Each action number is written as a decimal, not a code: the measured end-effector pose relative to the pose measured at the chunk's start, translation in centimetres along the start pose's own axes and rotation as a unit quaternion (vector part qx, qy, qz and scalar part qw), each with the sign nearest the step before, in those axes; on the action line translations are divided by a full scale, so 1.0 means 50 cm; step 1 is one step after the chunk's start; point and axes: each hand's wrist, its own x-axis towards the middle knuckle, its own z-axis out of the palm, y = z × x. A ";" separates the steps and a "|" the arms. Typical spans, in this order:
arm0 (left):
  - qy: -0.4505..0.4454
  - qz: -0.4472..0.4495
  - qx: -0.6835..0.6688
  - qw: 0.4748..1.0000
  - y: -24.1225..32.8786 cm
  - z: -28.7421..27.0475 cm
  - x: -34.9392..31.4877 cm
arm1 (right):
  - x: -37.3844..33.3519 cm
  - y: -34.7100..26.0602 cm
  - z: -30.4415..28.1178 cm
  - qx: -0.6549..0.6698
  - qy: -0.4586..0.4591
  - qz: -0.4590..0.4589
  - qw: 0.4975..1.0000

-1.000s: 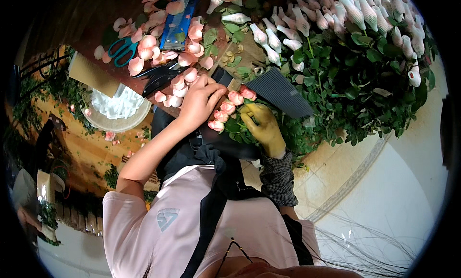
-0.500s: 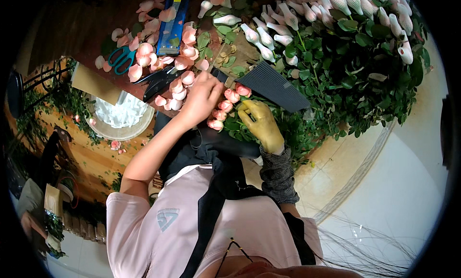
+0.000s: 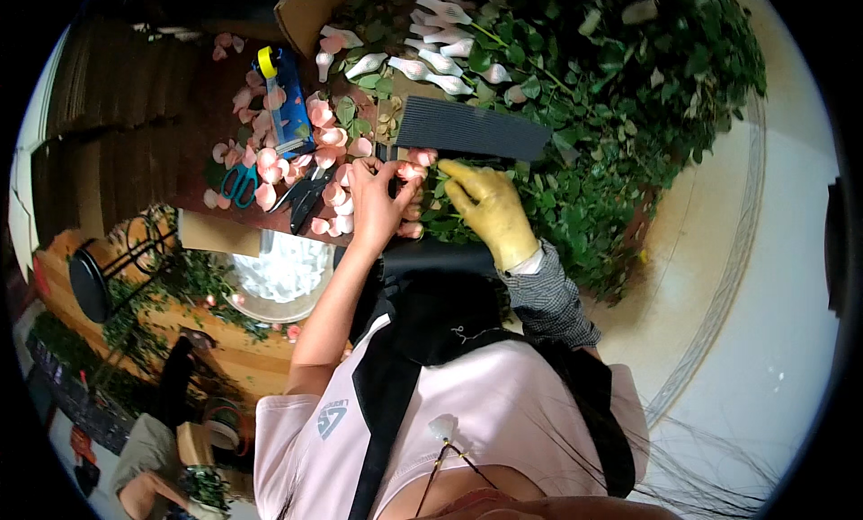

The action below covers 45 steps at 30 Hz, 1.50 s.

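Many pink petals (image 3: 270, 165) litter the dark table (image 3: 135, 174) (right hand (image 3: 490, 205) gloved), each grip unclear.

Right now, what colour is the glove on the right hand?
Yellow. The glove covers the right hand, seen best in the head view.

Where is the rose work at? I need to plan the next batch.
Done: a row of pink roses lies lined up on the table, loose petals around. In hand: the bare left hand and the gloved right hand work on one bunch at the table edge. Left: many white buds lie in the foliage beyond, apparently untouched.
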 end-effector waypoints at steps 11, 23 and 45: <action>-0.016 0.001 -0.008 1.000 -0.028 0.012 -0.013 | -0.008 0.037 0.068 0.057 0.044 -0.060 0.996; -0.154 0.006 -0.036 0.987 -0.149 0.027 0.052 | -0.048 0.030 0.049 0.002 0.123 -0.069 0.990; -0.114 0.012 -0.159 0.980 -0.329 -0.001 0.047 | -0.122 -0.079 -0.112 0.317 -0.151 -0.199 0.915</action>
